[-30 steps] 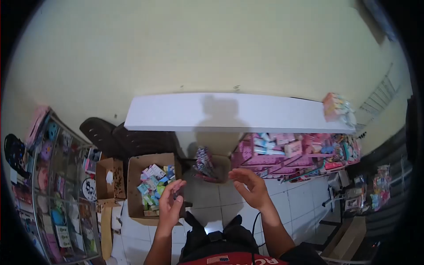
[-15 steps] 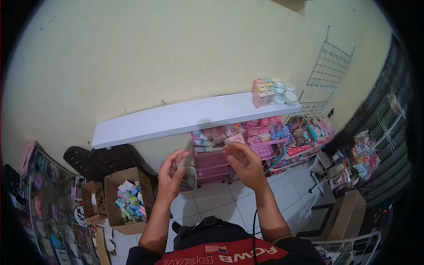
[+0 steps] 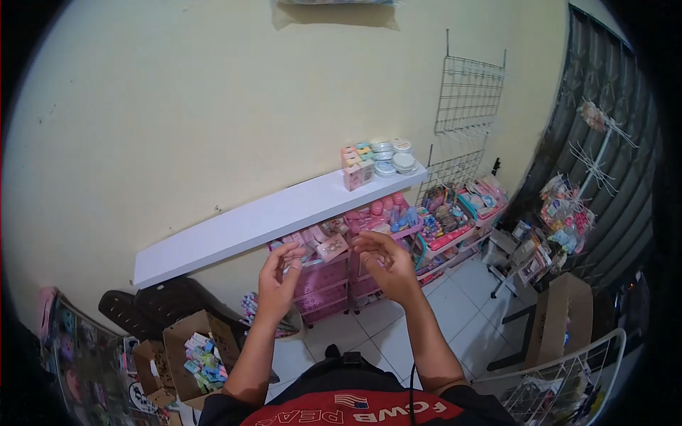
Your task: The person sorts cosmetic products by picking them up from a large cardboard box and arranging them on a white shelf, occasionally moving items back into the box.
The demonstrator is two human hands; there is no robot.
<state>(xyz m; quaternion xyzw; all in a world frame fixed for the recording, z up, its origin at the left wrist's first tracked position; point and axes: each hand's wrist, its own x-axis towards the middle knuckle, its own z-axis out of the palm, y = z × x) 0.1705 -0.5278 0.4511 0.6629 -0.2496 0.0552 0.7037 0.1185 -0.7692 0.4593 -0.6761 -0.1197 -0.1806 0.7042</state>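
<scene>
My left hand (image 3: 280, 280) is raised in front of the body, fingers apart and slightly curved, holding nothing. My right hand (image 3: 387, 266) is held up opposite it, palm inward, also empty with the fingers apart. Between and behind the hands are pink drawers (image 3: 321, 284) topped with small packaged goods (image 3: 332, 246). Above them a white wall shelf (image 3: 241, 228) runs across the view. On its right end stand small pastel boxes (image 3: 357, 169) and stacked round containers (image 3: 403, 162). Neither hand touches the shelf or the goods.
Open cardboard boxes with small colourful packs (image 3: 204, 361) stand at lower left beside dark brown chairs (image 3: 170, 302). Baskets of goods (image 3: 447, 227) are right of the drawers. A wire grid (image 3: 470, 96) hangs on the wall; a white wire rack (image 3: 561, 390) is at lower right.
The view has turned to the right, so the shelf and its goods appear further left and more tilted. Both hands stay raised, apart and empty.
</scene>
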